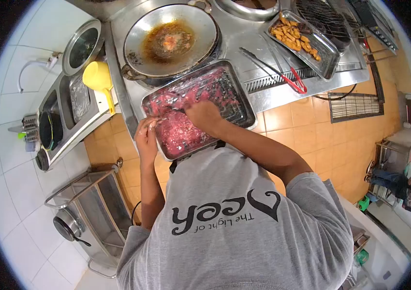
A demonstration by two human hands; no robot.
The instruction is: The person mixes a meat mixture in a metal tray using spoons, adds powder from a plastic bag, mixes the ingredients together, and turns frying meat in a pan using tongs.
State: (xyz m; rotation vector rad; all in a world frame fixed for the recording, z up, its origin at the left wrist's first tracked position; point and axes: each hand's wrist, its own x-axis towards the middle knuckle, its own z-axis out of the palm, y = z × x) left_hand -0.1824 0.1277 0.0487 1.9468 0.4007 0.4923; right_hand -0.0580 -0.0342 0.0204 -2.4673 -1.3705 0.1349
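Observation:
A metal tray [249, 115] with a shiny rim sits at the stove's front edge, against the grey shirt. It holds a pinkish-red wet mixture [179, 134], which looks like raw meat, heaped at the near left and in lumps farther back. My right hand [204, 117] is closed in a fist over the middle of the mixture; its fingertips are hidden. At the tray's left side, my left hand [147, 135] has its fingers bent over the rim. Just behind the tray stands a wide wok [204, 30] with browned oil and a bubbling patch in its centre.
Red-handled tongs [283, 77] lie on the stove top, right of the tray. Behind them is a second tray [330, 63] with orange-brown fried pieces [295, 37]. A yellow dipper [97, 76] rests left beside the sink [60, 104]. Another person [394, 186] is far right.

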